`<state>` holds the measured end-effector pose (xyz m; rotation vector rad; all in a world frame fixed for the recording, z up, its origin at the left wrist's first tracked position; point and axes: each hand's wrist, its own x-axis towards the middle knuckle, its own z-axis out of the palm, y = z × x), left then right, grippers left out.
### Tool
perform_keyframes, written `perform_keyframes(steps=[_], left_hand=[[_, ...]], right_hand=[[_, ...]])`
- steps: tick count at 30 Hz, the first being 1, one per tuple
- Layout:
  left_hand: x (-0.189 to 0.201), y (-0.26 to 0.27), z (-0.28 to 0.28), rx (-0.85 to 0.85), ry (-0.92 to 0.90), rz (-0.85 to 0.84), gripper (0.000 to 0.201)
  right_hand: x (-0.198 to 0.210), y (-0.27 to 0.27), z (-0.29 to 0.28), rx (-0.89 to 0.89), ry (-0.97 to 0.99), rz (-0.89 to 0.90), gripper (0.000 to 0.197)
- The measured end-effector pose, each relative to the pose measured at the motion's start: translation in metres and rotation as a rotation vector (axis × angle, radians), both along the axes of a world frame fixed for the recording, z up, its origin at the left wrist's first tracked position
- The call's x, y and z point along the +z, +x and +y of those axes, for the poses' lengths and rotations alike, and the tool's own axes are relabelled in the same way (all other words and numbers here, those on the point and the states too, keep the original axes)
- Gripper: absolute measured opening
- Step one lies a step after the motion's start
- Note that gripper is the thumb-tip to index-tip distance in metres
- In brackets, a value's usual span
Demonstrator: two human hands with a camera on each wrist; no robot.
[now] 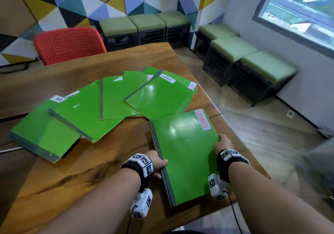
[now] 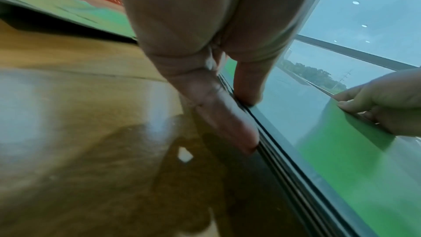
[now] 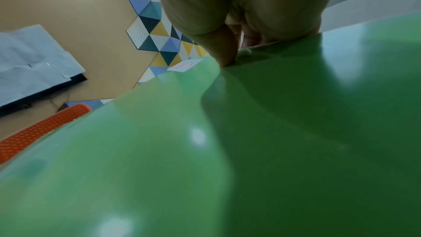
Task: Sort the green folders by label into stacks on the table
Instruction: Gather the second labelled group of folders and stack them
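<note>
a: what are the hands doing?
b: both are gripping the security stack (image 1: 186, 154), a few green folders lying flush at about 5 o'clock on the wooden table (image 1: 75, 176). the left hand (image 1: 159, 161) is pinching its grey spine edge, thumb (image 2: 247, 86) lying on top and a finger (image 2: 225, 122) running along the side. the right hand (image 1: 223, 143) is clasping the opposite edge, thumb (image 3: 224, 49) pressing on the cover, the other fingers curling under.
a: and the label?
b: a white tag reading security (image 1: 203, 119) is sitting at the stack's 1 o'clock corner.
a: where are the rest lying?
b: fanning out from 9 to 1 o'clock: the hr folder (image 1: 43, 134) at 9, two plain-faced ones overlapping around 11, and the admin folder (image 1: 160, 96) at 12, just beyond the stack.
a: anything behind?
b: a red chair (image 1: 69, 44) is standing at the 11 o'clock edge of the table
</note>
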<state>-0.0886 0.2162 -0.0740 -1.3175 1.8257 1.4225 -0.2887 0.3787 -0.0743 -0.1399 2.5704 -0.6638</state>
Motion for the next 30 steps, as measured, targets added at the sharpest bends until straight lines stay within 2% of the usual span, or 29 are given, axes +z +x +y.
perform_keyframes(steps=[5, 9, 14, 17, 21, 23, 28, 30], left_hand=[[-0.012, -0.031, 0.031, -0.017, 0.082, -0.049, 0.022], [-0.018, -0.049, 0.046, -0.065, 0.038, -0.039, 0.021], [-0.014, -0.062, 0.044, -0.125, 0.076, -0.092, 0.018], [-0.009, -0.064, 0.03, -0.15, 0.085, -0.122, 0.022], [0.002, -0.064, 0.0, -0.103, 0.002, -0.097, 0.037], [0.008, -0.062, -0.018, -0.078, -0.037, -0.072, 0.036], [0.02, -0.046, -0.069, -0.036, -0.207, -0.078, 0.019], [0.021, -0.031, -0.095, -0.084, -0.338, -0.137, 0.027]], right_hand=[[-0.006, -0.027, 0.026, -0.015, 0.074, 0.028, 0.041], [-0.013, -0.046, 0.033, -0.01, 0.109, 0.048, 0.038], [-0.025, -0.059, 0.029, 0.039, 0.2, 0.043, 0.031], [-0.024, -0.057, 0.016, 0.069, 0.249, 0.088, 0.029], [-0.017, -0.052, -0.016, 0.16, 0.252, 0.116, 0.041], [-0.012, -0.047, -0.036, 0.239, 0.246, 0.127, 0.046], [-0.008, -0.011, -0.091, 0.431, 0.139, 0.128, 0.039], [-0.006, 0.008, -0.113, 0.513, 0.099, 0.108, 0.039]])
